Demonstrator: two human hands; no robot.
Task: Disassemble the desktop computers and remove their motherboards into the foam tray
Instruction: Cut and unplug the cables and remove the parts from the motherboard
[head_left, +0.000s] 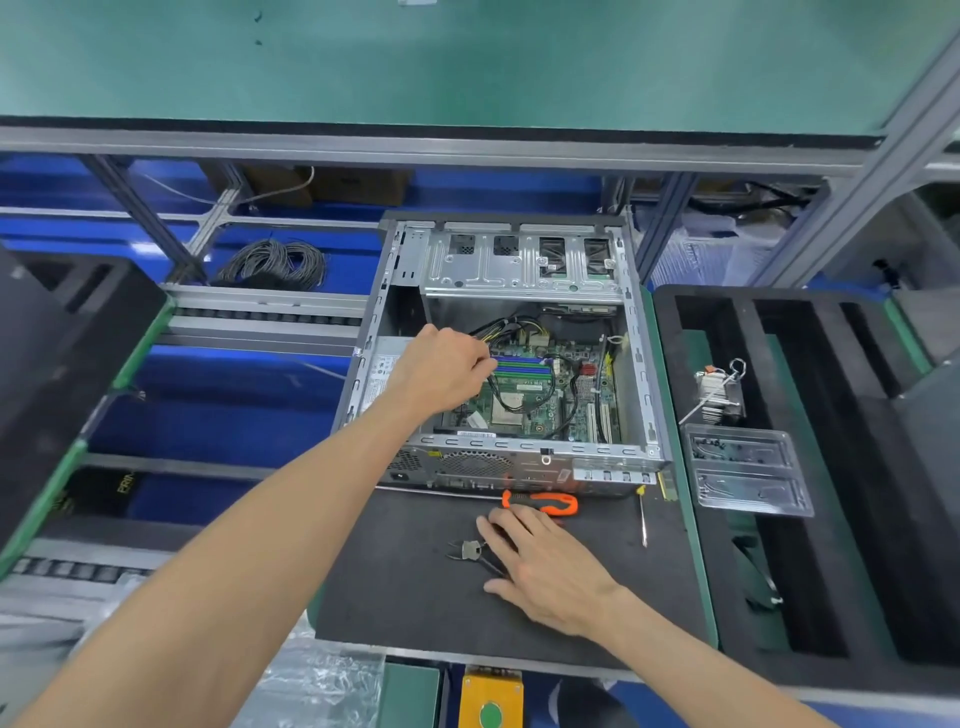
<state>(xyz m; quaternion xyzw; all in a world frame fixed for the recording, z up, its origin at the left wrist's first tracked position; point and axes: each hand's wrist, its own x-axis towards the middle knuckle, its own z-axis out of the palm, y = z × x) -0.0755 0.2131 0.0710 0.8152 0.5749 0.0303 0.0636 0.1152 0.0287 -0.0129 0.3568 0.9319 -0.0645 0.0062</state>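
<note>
While an opened desktop computer (511, 358) lies on its side on the dark mat of the bench (415, 582), a black foam tray (810, 467) with long slots sits just to its right. The green motherboard (540, 400) is seated in the floor of the case, black cables looped across it. The left hand (441, 371) reaches into the case, fingers curled at the board's left edge by the blue memory slots; what they pinch cannot be told. The right hand (540, 566) lies flat with straight fingers on the mat, covering the handles of a pair of cutters (470, 550). An orange-handled tool (543, 503) lies against the case front, a slim screwdriver (643, 517) nearby.
</note>
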